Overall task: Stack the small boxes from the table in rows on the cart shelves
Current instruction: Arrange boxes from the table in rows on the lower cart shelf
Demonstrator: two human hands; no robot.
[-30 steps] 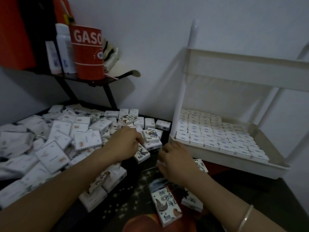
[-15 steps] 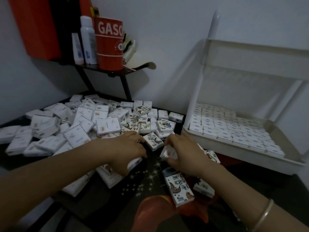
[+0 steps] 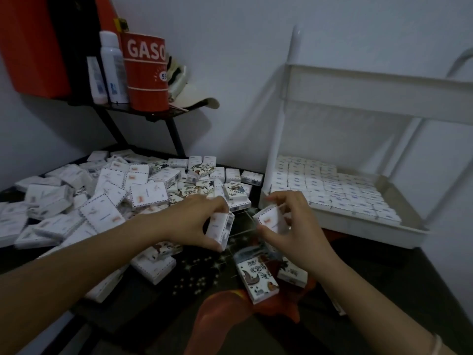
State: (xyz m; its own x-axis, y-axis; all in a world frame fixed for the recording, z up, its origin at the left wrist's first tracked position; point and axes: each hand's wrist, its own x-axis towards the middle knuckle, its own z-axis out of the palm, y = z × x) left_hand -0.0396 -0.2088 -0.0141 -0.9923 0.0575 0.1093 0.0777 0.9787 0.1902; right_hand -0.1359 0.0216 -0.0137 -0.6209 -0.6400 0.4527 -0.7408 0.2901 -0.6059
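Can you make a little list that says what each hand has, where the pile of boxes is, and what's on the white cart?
left hand: holds one small white box, lifted off the table
right hand: holds another small box
loose pile: many small boxes heaped on the dark table, to the left
cart shelf: boxes in neat rows, right end bare
wall shelf: red tin, white bottle

Loose boxes [image 3: 143,196] heaped on table [image 3: 210,275] at left, cart shelf [image 3: 371,231] right, rows of boxes [image 3: 332,188] in it
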